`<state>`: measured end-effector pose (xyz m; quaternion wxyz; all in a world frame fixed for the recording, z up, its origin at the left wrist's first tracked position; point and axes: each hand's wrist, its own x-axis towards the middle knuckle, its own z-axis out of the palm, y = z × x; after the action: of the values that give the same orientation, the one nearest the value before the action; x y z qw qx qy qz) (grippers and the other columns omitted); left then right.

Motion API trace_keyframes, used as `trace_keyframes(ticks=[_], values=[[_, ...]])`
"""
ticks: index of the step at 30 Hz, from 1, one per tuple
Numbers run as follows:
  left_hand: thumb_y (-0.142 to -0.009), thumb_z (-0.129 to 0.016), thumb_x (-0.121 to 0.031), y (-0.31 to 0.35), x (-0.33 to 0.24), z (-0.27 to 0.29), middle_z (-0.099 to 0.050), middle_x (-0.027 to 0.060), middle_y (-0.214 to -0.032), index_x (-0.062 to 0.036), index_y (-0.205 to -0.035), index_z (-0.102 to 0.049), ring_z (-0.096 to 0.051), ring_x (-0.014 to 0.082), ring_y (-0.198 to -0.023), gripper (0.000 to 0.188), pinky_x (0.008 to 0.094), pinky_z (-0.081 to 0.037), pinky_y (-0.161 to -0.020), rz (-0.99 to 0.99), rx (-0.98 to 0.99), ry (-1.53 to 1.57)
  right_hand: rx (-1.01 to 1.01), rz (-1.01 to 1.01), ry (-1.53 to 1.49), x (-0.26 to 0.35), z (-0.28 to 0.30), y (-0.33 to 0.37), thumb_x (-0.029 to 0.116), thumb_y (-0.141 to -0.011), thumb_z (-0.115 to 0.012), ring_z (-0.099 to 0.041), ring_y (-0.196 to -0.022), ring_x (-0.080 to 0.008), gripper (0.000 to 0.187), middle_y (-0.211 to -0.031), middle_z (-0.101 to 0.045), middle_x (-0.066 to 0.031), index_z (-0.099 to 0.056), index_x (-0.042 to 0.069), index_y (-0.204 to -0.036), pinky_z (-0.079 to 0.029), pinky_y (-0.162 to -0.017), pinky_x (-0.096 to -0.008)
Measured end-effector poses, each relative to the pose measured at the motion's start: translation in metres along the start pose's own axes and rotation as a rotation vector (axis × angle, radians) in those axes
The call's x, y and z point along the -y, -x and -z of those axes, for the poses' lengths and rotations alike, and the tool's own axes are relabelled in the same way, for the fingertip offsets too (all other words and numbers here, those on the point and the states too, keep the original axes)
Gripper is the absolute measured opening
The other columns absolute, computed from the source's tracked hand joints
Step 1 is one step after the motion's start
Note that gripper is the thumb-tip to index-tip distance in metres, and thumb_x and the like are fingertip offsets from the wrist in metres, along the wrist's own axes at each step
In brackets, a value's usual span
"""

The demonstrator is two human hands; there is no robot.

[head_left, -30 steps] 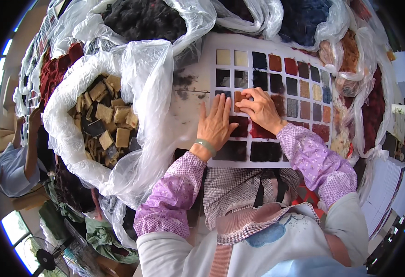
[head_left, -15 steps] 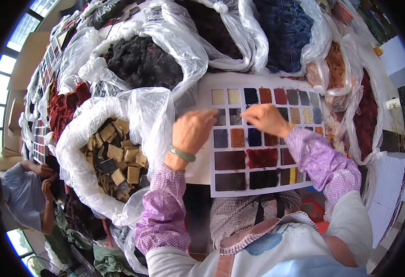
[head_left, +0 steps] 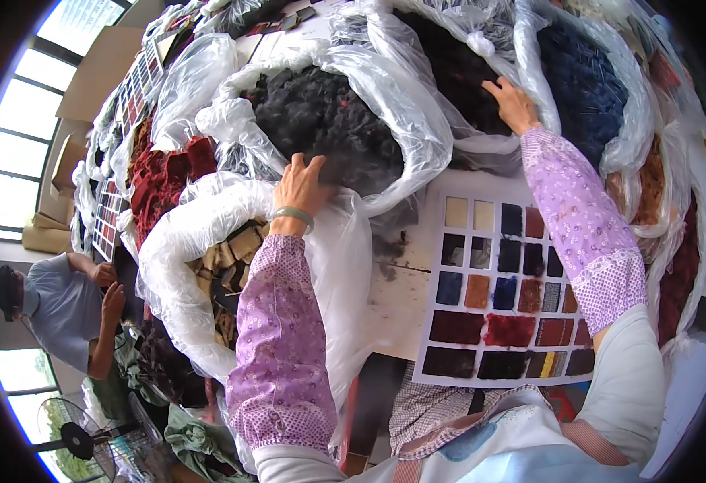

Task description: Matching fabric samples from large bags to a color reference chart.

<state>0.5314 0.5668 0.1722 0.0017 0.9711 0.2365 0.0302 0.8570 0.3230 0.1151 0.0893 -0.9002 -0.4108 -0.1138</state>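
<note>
Two bare hands, one flat white card with rectangular windows and at least four clear plastic bags fill the head view, placed here by a clock face on its centre. At nine o'clock, a bag with a thick rolled rim holds tan, blocky pieces. Near eleven-thirty, another holds fluffy charcoal-grey fibre; one o'clock has loose brownish-black fibre, and two o'clock deep blue fibre.

The left hand, wearing one pale green bangle, is between ten and eleven, by the near edge of the charcoal fibre, fingers bent and slightly parted. The right hand is between one and two, at the brownish-black fibre, fingers loosely curled. The fingertips are too indistinct to tell whether either hand pinches anything.

At four o'clock, the card lies on the table, partly behind the right sleeve. Five rows of swatches show: two cream squares start the top row; wider maroon, crimson and near-black patches sit lower.
</note>
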Motion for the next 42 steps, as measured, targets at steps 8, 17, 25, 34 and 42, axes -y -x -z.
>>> trace_keyframes(ticks=[8, 17, 25, 34, 42], values=[[-0.069, -0.063, -0.022, -0.013, 0.02, 0.012, -0.057, 0.0083, -0.078, -0.0122, -0.086, -0.061, -0.057, 0.0274, -0.082, 0.02, 0.0384, -0.046, -0.069, 0.0, 0.001, 0.257, -0.262, -0.04, -0.424, 0.007, 0.001, -0.011, 0.024, -0.077, -0.058, -0.057, -0.082, -0.038, 0.039, -0.086, -0.061, -0.0182, -0.045, 0.015, -0.111, -0.044, -0.07, -0.0443], [-0.073, -0.061, -0.032, -0.084, -0.017, -0.01, -0.063, 0.0056, -0.08, -0.0142, -0.076, -0.066, -0.056, 0.0279, -0.084, 0.019, 0.0382, -0.047, -0.068, 0.213, -0.292, 0.105, -0.144, -0.04, -0.142, 0.011, 0.009, 0.008, 0.032, -0.079, -0.054, -0.057, -0.082, -0.0356, 0.036, -0.088, -0.06, -0.0172, -0.047, 0.009, -0.107, -0.045, -0.067, -0.0455], [-0.065, -0.062, -0.022, -0.088, -0.02, -0.005, -0.062, 0.0115, -0.084, -0.0091, -0.084, -0.063, -0.055, 0.0302, -0.084, 0.023, 0.0372, -0.045, -0.073, 0.204, -0.111, 0.413, -0.028, 0.033, -0.211, 0.012, 0.013, 0.022, 0.024, -0.076, -0.055, -0.058, -0.081, -0.0328, 0.034, -0.084, -0.061, -0.0127, -0.051, 0.018, -0.109, -0.045, -0.067, -0.0436], [-0.073, -0.051, -0.015, -0.085, -0.016, -0.007, -0.062, 0.0121, -0.087, -0.0213, -0.097, -0.056, -0.059, 0.0341, -0.084, 0.025, 0.0432, -0.047, -0.07, 0.249, -0.177, 0.191, 0.113, 0.055, -0.337, 0.019, 0.014, 0.043, 0.006, -0.068, -0.058, -0.053, -0.088, -0.0336, 0.032, -0.085, -0.053, -0.0141, -0.054, 0.01, -0.099, -0.041, -0.08, -0.0385], [-0.068, -0.066, -0.025, -0.075, 0.025, 0.007, -0.062, 0.0104, -0.072, -0.021, -0.101, -0.06, -0.061, 0.0261, -0.07, 0.034, 0.0364, -0.045, -0.066, 0.227, -0.363, 0.619, -0.046, -0.026, -0.371, 0.02, 0.036, 0.05, 0.026, -0.075, -0.058, -0.054, -0.083, -0.0355, 0.023, -0.084, -0.056, -0.0161, -0.056, 0.005, -0.086, -0.043, -0.068, -0.0414]])
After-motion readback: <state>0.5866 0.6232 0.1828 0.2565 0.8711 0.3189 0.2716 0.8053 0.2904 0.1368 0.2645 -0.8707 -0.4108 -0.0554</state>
